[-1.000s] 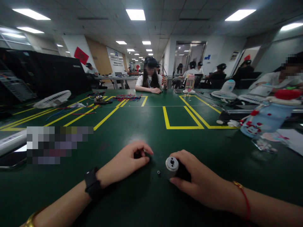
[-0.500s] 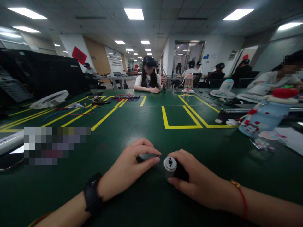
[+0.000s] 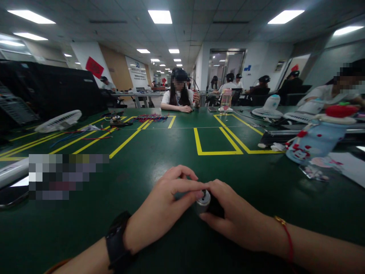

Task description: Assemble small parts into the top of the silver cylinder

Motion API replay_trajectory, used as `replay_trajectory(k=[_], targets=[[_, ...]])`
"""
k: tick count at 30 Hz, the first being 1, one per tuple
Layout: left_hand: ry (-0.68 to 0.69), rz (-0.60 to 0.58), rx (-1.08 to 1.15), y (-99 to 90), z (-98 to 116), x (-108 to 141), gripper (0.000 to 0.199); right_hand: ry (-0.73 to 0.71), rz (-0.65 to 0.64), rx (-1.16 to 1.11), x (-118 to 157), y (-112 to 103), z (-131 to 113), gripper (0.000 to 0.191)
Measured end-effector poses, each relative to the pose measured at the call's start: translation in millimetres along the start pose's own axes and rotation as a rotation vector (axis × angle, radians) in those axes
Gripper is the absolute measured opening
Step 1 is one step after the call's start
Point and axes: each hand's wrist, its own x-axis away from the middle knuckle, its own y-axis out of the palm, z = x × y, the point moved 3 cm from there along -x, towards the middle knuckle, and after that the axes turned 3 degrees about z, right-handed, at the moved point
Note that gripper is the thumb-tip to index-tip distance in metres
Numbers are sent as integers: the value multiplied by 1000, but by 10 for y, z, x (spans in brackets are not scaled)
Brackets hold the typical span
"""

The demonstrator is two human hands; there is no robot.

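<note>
My right hand is wrapped round a metal cylinder with a black body, its round silver end facing up. On that end rest the thumb and index finger of my left hand, pinched together. Whatever is between those fingertips is too small to make out. Both hands are above the green table, near its front middle, and their fingers meet at the top of the cylinder.
A blue bottle stands at the right beside a clear packet. Red and blue wires lie farther back. White fans are at both sides. A person sits across the table.
My left hand has moved right, bringing its pinched fingertips from beside the cylinder onto its silver end. My right hand has kept hold of the cylinder with little movement.
</note>
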Motion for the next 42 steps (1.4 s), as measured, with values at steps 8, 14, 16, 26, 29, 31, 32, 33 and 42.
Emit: replay_trajectory(k=[8, 14, 16, 26, 29, 31, 32, 33, 42], targets=[[-22, -69, 3, -21, 0, 12, 31, -25, -8, -3, -7, -9, -25, 35], [-155, -16, 166, -132, -91, 16, 26, 13, -32, -13, -10, -42, -40, 33], [-225, 37, 197, -179, -183, 26, 26, 23, -33, -15, -9, -47, -43, 34], [-535, 182, 537, -142, -785, 48, 30, 36, -33, -42, 10, -40, -16, 37], [-538, 183, 610, -141, -821, 46, 29, 36, -32, -43, 6, -36, -5, 36], [-538, 168, 630, -144, -816, 49, 28, 42, -31, -41, 4, -33, -2, 37], [-541, 159, 633, -145, -811, 52, 28, 45, -31, -39, 4, -32, -2, 38], [-543, 152, 633, -146, -804, 55, 28, 48, -31, -38, 5, -32, -4, 37], [-499, 37, 379, -169, -641, 56, 22, 29, -23, -37, -4, -32, -12, 36]])
